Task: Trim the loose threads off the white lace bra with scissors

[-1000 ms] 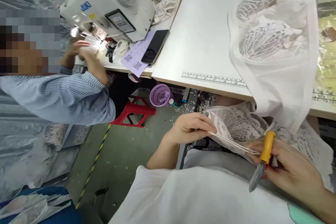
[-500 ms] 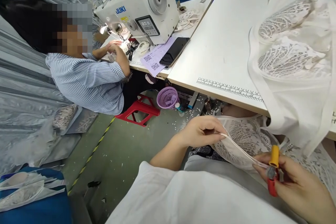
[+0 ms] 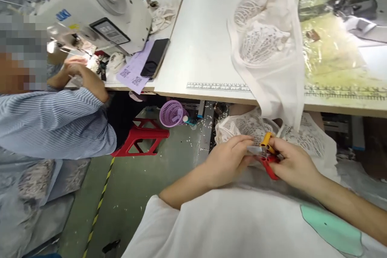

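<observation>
A white lace bra lies across my lap, below the table's front edge. My left hand is closed, pinching the bra's near edge. In my right hand are small scissors with one yellow and one red handle. Their metal blades point left and reach the fingertips of my left hand; whether the blades touch the cloth I cannot tell. Another white lace garment lies on the table, its straps and lower part hanging over the front edge.
A co-worker in a striped shirt sits left at a sewing machine. A phone lies on purple paper. Below are a purple basket and red stool. Yellowish plastic covers the table's right part.
My view has swung right. My right hand has brought the scissors over to my left hand, their blades now pointing left; before, it also held the bra's edge.
</observation>
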### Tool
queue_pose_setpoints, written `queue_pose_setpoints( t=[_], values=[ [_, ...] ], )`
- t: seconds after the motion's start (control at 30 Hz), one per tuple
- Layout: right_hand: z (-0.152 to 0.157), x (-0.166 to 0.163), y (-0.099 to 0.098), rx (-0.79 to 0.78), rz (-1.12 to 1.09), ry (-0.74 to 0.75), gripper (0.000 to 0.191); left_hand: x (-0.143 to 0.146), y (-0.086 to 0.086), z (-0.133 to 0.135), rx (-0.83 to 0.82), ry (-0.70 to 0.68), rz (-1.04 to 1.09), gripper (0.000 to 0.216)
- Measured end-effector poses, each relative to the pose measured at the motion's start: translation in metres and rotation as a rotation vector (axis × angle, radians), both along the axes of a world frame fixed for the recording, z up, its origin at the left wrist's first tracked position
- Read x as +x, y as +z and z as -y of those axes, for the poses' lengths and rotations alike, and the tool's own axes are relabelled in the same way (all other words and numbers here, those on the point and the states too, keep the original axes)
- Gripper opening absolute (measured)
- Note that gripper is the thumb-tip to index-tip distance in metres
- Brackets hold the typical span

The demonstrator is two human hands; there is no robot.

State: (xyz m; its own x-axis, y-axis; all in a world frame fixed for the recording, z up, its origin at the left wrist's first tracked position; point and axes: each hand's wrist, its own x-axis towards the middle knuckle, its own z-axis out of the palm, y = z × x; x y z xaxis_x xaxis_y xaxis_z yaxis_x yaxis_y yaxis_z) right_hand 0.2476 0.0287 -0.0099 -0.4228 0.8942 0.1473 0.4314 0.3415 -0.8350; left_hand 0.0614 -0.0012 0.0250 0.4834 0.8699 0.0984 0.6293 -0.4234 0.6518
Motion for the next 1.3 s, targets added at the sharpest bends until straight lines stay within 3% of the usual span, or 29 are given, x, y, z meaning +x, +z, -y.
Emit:
queue_pose_setpoints(
  t=[0.13, 0.3, 0.57, 0.7, 0.9, 1.07, 1.3],
  values=[
    [-0.002, 0.003, 0.001, -0.017, -0.034, 0.027, 0.008, 0.009, -0.011, -0.009, -0.179, -0.040, -0.130, 0.015],
    [-0.006, 0.018, -0.010, 0.065, 0.009, 0.096, 0.010, 0.007, -0.013, -0.019, -0.189, -0.085, -0.195, 0.018],
    [-0.007, 0.072, -0.035, 0.187, 0.094, 0.252, 0.017, 0.004, -0.017, -0.027, -0.224, 0.016, -0.003, 0.014],
    [-0.008, 0.095, -0.033, 0.257, 0.155, 0.200, 0.013, 0.001, -0.016, -0.032, -0.275, 0.015, 0.112, 0.014],
    [-0.004, 0.121, -0.037, 0.024, 0.153, 0.120, 0.013, -0.001, -0.010, -0.045, -0.322, 0.024, 0.150, 0.012],
    [-0.001, 0.118, -0.049, 0.002, 0.081, 0.122, 0.020, 0.000, -0.008, -0.053, -0.323, 0.004, 0.122, 0.010],
    [-0.003, 0.118, -0.045, 0.048, 0.070, 0.014, 0.007, -0.001, -0.009, -0.056, -0.336, -0.006, 0.120, 0.008]
  ],
)
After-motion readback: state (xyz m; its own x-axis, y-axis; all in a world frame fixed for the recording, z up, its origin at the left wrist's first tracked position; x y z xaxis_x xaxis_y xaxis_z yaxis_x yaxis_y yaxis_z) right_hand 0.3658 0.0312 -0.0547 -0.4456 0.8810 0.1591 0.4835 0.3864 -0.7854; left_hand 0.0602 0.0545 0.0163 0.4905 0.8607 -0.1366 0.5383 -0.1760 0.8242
